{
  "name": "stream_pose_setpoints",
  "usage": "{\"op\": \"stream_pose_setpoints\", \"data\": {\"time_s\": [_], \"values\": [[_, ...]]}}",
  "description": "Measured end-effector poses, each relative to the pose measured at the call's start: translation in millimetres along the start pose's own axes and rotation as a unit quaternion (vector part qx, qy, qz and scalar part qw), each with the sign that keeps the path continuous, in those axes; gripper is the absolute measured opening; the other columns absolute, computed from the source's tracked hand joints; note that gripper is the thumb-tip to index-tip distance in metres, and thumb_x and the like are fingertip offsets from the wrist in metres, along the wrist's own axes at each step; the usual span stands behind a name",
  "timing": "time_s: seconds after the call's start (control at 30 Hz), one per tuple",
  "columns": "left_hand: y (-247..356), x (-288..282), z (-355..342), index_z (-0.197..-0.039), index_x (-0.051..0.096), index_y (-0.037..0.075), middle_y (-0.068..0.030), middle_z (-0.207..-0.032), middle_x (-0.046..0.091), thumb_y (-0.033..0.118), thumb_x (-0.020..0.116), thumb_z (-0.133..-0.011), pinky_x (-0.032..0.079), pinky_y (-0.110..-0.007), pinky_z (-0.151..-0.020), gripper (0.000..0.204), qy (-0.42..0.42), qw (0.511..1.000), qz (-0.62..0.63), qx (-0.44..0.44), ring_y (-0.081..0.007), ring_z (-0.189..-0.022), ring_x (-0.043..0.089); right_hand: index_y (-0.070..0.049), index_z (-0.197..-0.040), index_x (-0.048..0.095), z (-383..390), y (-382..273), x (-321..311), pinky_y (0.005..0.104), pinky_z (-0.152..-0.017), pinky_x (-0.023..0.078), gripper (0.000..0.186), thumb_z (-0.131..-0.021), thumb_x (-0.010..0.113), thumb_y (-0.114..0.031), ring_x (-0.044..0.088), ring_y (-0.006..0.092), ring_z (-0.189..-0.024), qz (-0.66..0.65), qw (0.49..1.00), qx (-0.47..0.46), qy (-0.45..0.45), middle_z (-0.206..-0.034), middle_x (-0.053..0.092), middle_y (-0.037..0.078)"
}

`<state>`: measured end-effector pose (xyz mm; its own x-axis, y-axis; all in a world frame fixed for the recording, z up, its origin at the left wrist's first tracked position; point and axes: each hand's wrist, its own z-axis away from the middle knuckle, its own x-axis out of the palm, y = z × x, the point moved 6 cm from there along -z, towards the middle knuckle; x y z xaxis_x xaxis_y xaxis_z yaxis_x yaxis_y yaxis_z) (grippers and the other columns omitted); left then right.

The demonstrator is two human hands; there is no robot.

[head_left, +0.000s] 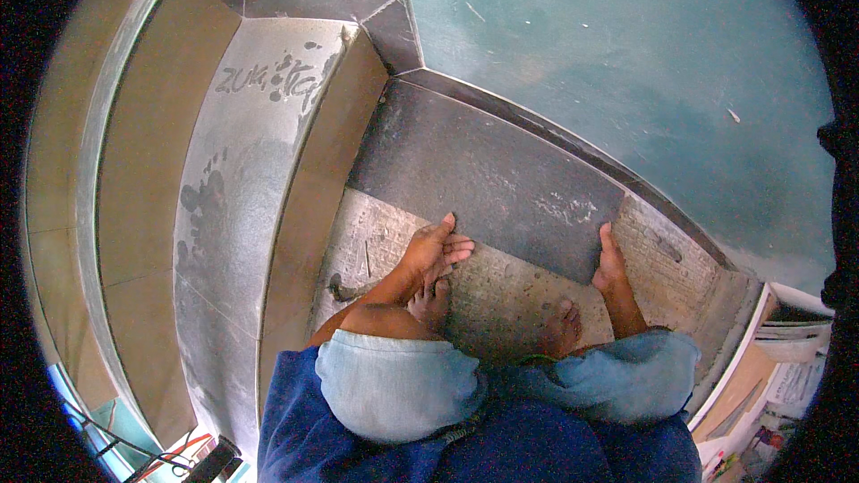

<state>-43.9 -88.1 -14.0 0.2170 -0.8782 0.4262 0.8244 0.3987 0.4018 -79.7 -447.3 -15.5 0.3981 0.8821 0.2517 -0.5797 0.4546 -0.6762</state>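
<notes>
A large dark grey floor tile (488, 174) lies across the far part of the landing, its long far side along the dark skirting. My left hand (438, 249) is just over the tile's near edge, palm turned inward. Its fingers are stretched out and nothing is in them. At the tile's right end, my right hand (611, 261) holds the edge near the corner, thumb pointing up along it. The fingers of that hand are mostly hidden by the tile edge. Rough, pale mortar bed (510, 282) shows on the near side of the tile, with my bare feet on it.
Tiled steps (224, 188) rise on the left, with wet marks on one tread. A dark skirting (546, 139) runs below the blue-green wall (626, 36). A dark hooked object (344, 288) lies left of my foot. Papers (792, 371) sit in a box at lower right.
</notes>
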Motion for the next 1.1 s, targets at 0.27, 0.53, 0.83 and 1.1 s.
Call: {"op": "stream_pose_setpoints", "data": {"time_s": [0.27, 0.53, 0.83, 1.1], "values": [[-1, -2, -1, -0.117, 0.041, -0.011, -0.0270, -0.109, 0.059, 0.037, 0.057, -0.096, 0.058, -0.036, -0.080, 0.055, 0.006, 0.999, -0.022, -0.027, -0.0320, -0.094, 0.065, -0.006, -0.138, 0.043, -5, 4, -10, 0.0473, -0.104, 0.040, 0.067, -0.094, 0.050, -0.055, 0.049, 0.0292, -0.124, -0.009, 1.000, 0.007, 0.009, -0.138, 0.048, 0.011], [-1, -1, -2, -0.114, 0.044, -0.011, -0.0259, -0.104, 0.061, 0.038, 0.058, -0.095, 0.059, -0.038, -0.079, 0.054, 0.015, 1.000, -0.004, -0.020, -0.0323, -0.092, 0.066, -0.006, -0.137, 0.043, -8, 7, -20, 0.0467, -0.104, 0.039, 0.064, -0.094, 0.051, -0.053, 0.049, 0.0286, -0.124, 0.015, 0.999, -0.014, 0.034, -0.138, 0.048, 0.011], [0, -1, 0, -0.110, 0.046, -0.008, -0.0247, -0.103, 0.062, 0.039, 0.059, -0.094, 0.059, -0.037, -0.078, 0.052, 0.016, 1.000, -0.009, -0.022, -0.0310, -0.089, 0.067, -0.006, -0.135, 0.046, -11, 7, -18, 0.0455, -0.102, 0.041, 0.060, -0.095, 0.051, -0.051, 0.052, 0.0278, -0.119, -0.004, 0.999, -0.030, 0.019, -0.133, 0.053, 0.010], [-4, -6, -2, -0.111, 0.046, -0.007, -0.0245, -0.103, 0.063, 0.040, 0.061, -0.093, 0.059, -0.037, -0.078, 0.053, 0.021, 0.999, -0.004, -0.041, -0.0304, -0.085, 0.067, -0.006, -0.135, 0.046, 11, -9, 13, 0.0457, -0.101, 0.041, 0.063, -0.094, 0.052, -0.053, 0.053, 0.0291, -0.118, -0.027, 0.999, 0.003, 0.034, -0.133, 0.053, 0.010]]}}
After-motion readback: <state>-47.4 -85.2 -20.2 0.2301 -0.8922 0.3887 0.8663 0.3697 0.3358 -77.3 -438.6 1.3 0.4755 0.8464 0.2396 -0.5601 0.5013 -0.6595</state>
